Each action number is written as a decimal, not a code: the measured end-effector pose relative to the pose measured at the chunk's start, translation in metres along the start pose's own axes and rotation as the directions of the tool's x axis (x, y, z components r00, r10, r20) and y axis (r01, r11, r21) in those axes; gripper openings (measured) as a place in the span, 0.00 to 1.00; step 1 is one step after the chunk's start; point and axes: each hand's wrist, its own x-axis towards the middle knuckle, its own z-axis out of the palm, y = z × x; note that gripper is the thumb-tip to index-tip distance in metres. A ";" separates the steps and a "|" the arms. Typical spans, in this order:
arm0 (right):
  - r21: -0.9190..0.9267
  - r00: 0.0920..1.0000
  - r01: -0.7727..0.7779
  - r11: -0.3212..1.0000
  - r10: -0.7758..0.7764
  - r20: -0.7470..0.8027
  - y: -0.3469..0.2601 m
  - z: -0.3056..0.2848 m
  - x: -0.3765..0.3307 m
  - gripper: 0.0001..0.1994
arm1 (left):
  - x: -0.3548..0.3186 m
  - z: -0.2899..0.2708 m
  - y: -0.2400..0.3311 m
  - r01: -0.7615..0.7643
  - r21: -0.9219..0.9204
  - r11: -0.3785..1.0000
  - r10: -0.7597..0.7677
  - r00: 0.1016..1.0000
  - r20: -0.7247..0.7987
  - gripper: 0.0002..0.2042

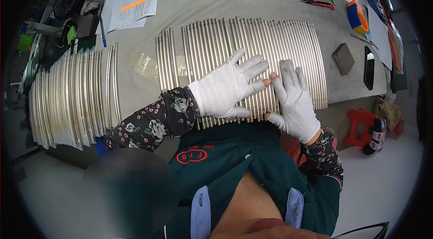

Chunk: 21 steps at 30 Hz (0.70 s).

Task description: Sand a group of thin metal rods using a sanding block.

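Note:
A wide row of shiny metal rods point(288, 42) lies side by side on the grey table. My left hand point(221, 90), in a white glove with some bare fingertips, rests flat across the middle of the row with its fingers spread. To its right my right hand point(295, 106), gloved the same way, lies over the near part of the rods. Its fingers stretch out toward the far side, and it grips nothing. The hands hide some of the rods beneath them. Several rods point(165, 56) lie slightly apart at the row's left end.
Rods in clear plastic sleeves point(67, 94) lie far left, beside a few loose rods point(109, 85). Behind are paper sheets point(131, 15) and a blue pen point(103, 31). On the right are a dark block point(343, 58), a phone point(369, 68), a tape roll point(356, 15) and a red cutter point(318, 4).

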 end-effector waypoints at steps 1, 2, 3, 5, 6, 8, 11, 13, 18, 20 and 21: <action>0.055 1.000 0.004 0.998 -0.004 -0.011 -0.005 0.000 0.003 0.50 | -0.001 0.000 0.000 -0.010 -0.051 0.999 0.009 1.000 -0.008 0.51; 0.105 1.000 0.005 0.994 -0.002 -0.030 -0.010 -0.001 0.007 0.53 | -0.003 -0.001 -0.001 -0.015 -0.052 0.999 0.015 1.000 -0.005 0.51; 0.116 0.999 0.038 0.993 -0.034 -0.032 -0.015 -0.001 0.011 0.57 | -0.006 -0.001 -0.002 -0.021 -0.070 0.997 0.020 1.000 -0.020 0.52; 0.143 0.998 0.064 0.988 -0.059 -0.036 -0.024 -0.002 0.018 0.57 | -0.012 -0.003 -0.005 -0.034 -0.092 0.995 0.032 0.999 -0.019 0.52; 0.171 0.996 0.087 0.981 -0.081 -0.044 -0.026 -0.002 0.021 0.57 | -0.014 -0.004 -0.006 -0.052 -0.093 0.994 0.050 0.998 -0.026 0.52; 0.172 0.994 0.088 0.981 -0.074 -0.083 -0.023 -0.006 0.019 0.54 | -0.015 -0.007 -0.011 -0.038 -0.110 0.993 0.038 0.999 -0.001 0.51; 0.285 0.984 0.120 0.951 -0.077 -0.159 -0.002 -0.016 -0.003 0.45 | -0.006 -0.017 -0.033 -0.024 0.031 0.999 0.027 0.995 -0.098 0.45; 0.257 0.923 0.011 0.966 0.089 -0.374 0.011 -0.026 -0.033 0.28 | 0.006 -0.025 -0.055 0.010 0.098 0.995 0.005 0.989 -0.147 0.42; 0.543 0.921 -0.106 0.833 0.288 -0.262 0.009 -0.024 -0.092 0.05 | 0.057 -0.019 -0.104 0.013 0.168 0.986 0.019 0.982 -0.190 0.36; 0.606 0.973 -0.066 0.793 0.185 -0.135 0.000 -0.008 -0.096 0.03 | 0.071 -0.003 -0.103 0.026 0.231 0.973 0.004 0.992 -0.128 0.35; 0.624 0.975 -0.021 0.781 0.154 -0.161 -0.003 0.001 -0.094 0.03 | 0.078 0.003 -0.103 0.056 0.293 0.954 -0.043 0.998 -0.051 0.34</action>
